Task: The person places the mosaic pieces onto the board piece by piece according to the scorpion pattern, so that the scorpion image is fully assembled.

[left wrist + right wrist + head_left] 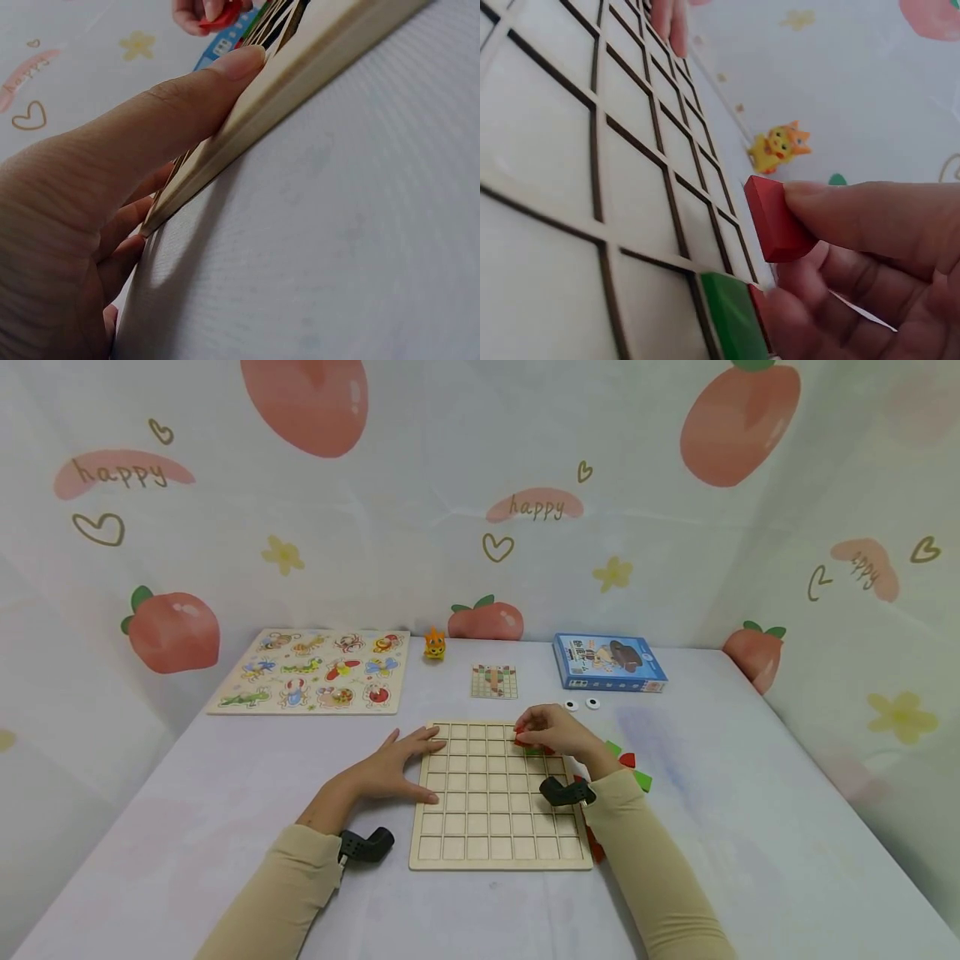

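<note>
A wooden grid board [489, 803] lies flat on the table in the head view. Along its left edge rests my left hand [388, 767], fingers spread and fairly straight; in the left wrist view the thumb [238, 66] touches the board's rim. Over the board's far right corner, my right hand [558, 732] pinches a red block [774, 219] between thumb and fingers. Below that block, a green block [736, 319] sits in a grid cell, with another red block [758, 304] beside it, partly hidden by the fingers.
Loose green blocks [642, 780] and a red block [627, 760] lie right of the board. Behind stand a pattern card [494, 682], a blue box [611, 662], two eye discs [592, 703], a small orange-yellow toy [435, 645] and an insect puzzle [311, 670].
</note>
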Available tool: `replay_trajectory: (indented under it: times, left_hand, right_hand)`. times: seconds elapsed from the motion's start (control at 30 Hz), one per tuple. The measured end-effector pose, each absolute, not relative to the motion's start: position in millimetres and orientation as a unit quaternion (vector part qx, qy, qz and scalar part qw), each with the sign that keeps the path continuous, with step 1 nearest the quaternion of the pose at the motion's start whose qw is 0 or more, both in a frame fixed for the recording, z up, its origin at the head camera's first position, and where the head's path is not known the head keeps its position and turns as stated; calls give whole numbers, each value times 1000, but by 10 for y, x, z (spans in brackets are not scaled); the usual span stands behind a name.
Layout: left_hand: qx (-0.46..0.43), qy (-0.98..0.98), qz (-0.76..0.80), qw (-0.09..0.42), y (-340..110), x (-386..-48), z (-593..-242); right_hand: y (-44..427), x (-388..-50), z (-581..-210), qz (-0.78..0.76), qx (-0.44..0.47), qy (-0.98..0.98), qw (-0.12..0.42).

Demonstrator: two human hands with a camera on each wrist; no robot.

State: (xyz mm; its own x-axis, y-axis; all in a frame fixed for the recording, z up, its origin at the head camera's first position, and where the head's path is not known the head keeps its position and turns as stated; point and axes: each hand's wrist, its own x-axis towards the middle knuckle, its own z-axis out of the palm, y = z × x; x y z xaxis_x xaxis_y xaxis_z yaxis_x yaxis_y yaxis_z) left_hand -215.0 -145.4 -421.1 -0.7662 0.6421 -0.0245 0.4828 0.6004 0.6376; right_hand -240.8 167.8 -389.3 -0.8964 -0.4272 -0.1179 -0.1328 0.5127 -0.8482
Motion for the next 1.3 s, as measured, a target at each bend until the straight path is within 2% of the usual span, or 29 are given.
replay_trajectory:
  times: [0.3,0.93,1.3]
  left_hand:
    - [319,885,314,126,-1457,-2152,-4216]
    - [317,888,310,124,-1447,-2147,-4206]
    - [318,888,309,123,-1447,-2144,-4200]
  right_hand:
    - [1612,-2431,-3975,-467,-183,853,144]
    - [1563,-2399,-4034,-458,-149,863,153]
    - [1516,-2388,-4047,-454,-148,869,126]
